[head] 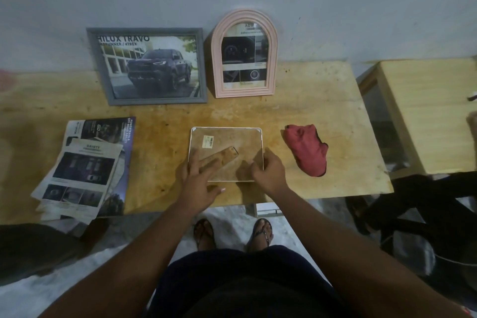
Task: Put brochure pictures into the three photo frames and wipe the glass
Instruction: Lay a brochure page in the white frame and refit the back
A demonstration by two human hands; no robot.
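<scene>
Wooden table [309, 111]: standing against a grey wall and bearing all the work.
Brochure pages [85, 165]: lying in a loose pile at the table's left, overhanging the near edge.
Grey frame [160, 101]: leaning on the wall at the back, already showing a pickup truck picture.
Pink arched frame [244, 92]: standing just beside it on the right, also filled.
White frame [240, 141]: lying face down at the table's centre near the front edge, its backing board and easel stand facing up.
Red cloth [308, 152]: sitting crumpled near the white frame's right, untouched.
Left hand [200, 178]: pressing down on the backing and stand, fingers straight and spread.
Right hand [269, 171]: working at the frame's near right corner, fingers curled over the edge.
Step in hand: apparently the person is securing or freeing the third frame's back; whether a picture is inside cannot be seen.
Next move: likely calling for turning the frame over and reaching for the cloth.
</scene>
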